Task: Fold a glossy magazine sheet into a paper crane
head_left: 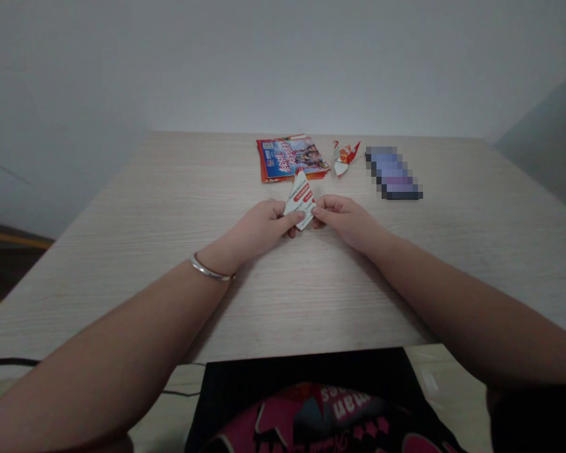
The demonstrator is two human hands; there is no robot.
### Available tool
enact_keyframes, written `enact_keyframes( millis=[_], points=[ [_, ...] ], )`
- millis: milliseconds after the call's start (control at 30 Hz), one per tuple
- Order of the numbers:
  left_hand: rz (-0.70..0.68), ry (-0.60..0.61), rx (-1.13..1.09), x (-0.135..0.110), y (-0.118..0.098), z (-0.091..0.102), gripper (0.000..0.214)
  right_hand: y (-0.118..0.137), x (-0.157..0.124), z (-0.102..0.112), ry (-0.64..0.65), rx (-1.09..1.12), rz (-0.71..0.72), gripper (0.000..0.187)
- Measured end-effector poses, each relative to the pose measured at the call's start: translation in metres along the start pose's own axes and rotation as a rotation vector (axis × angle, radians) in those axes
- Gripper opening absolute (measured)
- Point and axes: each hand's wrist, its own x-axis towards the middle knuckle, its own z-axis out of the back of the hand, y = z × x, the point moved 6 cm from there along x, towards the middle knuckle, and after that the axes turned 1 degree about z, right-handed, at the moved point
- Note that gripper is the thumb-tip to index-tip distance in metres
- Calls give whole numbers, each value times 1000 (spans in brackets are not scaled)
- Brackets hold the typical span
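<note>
A folded piece of printed paper (302,200), white with red labels and a pointed top, is held just above the table between both hands. My left hand (272,225) pinches its lower left part, thumb lying across the front. At its right edge, the thumb and fingers of my right hand (339,217) close on the paper. The fingers behind the sheet are partly hidden. Just beyond the paper lies a stack of colourful printed leaflets (287,157), blue on top with red edges. A folded paper crane (344,157) in red and white rests to the right of the stack.
A phone-like device (393,173), blurred by pixels, lies at the right beyond my right hand. The pale wood-grain table (146,207) meets a white wall (283,63) at its far edge. A dark cable (9,362) runs at the lower left.
</note>
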Motion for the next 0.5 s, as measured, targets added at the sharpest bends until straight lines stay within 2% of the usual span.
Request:
enact_keyframes(
  millis=[133, 267, 333, 433, 500],
  points=[
    [-76, -50, 91, 5, 2, 3, 43, 5, -5, 7, -8, -225, -66, 31],
    [49, -175, 125, 8, 20, 13, 32, 7, -6, 11, 7, -429, -63, 35],
    [67, -167, 136, 8, 23, 13, 28, 8, -6, 10, 20, -510, -50, 32],
    [36, -181, 261, 5, 16, 13, 25, 11, -6, 9, 47, -674, -17, 28],
    [-11, -251, 360, 3, 8, 15, 39, 14, -6, 8, 100, -753, 22, 29]
  ],
)
